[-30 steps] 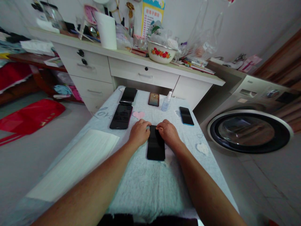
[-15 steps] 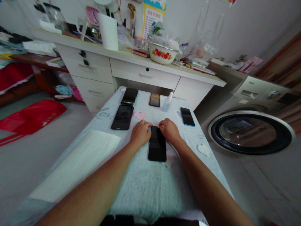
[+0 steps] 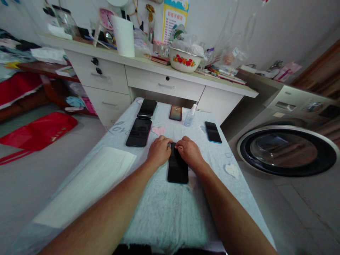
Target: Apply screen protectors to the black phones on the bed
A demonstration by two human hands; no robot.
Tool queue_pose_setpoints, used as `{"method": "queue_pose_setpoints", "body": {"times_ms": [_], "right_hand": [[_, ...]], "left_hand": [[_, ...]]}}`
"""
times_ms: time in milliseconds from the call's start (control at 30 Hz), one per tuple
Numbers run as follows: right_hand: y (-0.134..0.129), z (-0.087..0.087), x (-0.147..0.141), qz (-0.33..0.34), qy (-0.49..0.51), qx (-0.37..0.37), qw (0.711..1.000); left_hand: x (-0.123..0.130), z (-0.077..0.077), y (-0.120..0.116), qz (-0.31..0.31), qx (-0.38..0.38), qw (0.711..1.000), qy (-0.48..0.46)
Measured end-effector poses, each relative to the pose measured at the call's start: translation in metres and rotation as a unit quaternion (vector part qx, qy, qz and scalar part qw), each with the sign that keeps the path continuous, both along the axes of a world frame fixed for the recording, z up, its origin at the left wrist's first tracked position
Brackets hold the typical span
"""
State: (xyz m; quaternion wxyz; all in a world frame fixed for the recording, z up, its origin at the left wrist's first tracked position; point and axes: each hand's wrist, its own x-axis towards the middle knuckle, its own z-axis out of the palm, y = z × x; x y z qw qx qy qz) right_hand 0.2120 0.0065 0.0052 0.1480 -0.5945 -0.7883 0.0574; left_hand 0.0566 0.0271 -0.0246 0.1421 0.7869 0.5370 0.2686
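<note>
We have the black phone [image 3: 177, 169] midway between the table's [image 3: 217, 159] side edges; our left hand [image 3: 159, 152] curls at its far-left corner, our right hand [image 3: 190, 153] over its screen, grip on either side uncertain; uneven pressure might skid it nearward.

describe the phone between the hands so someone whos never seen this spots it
Find the cloth-covered table left of the washing machine. Near its middle, between the left hand and the right hand, lies a black-faced phone. Unlike the blue-edged phone on the right and the pink-edged phone on the left, it has hands at its far end.
</note>
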Motion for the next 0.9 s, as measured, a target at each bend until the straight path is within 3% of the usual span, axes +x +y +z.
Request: {"method": "queue_pose_setpoints", "body": {"times_ms": [300,900], "right_hand": [[-0.004,0.002,-0.002,0.038,0.004,-0.010,0.999],[0.006,0.002,0.000,-0.130,-0.029,0.004,0.991]], "left_hand": [[0.000,0.000,-0.001,0.000,0.000,1.000,-0.003],[-0.001,0.003,-0.003,0.002,-0.004,1.000,0.003]]}}
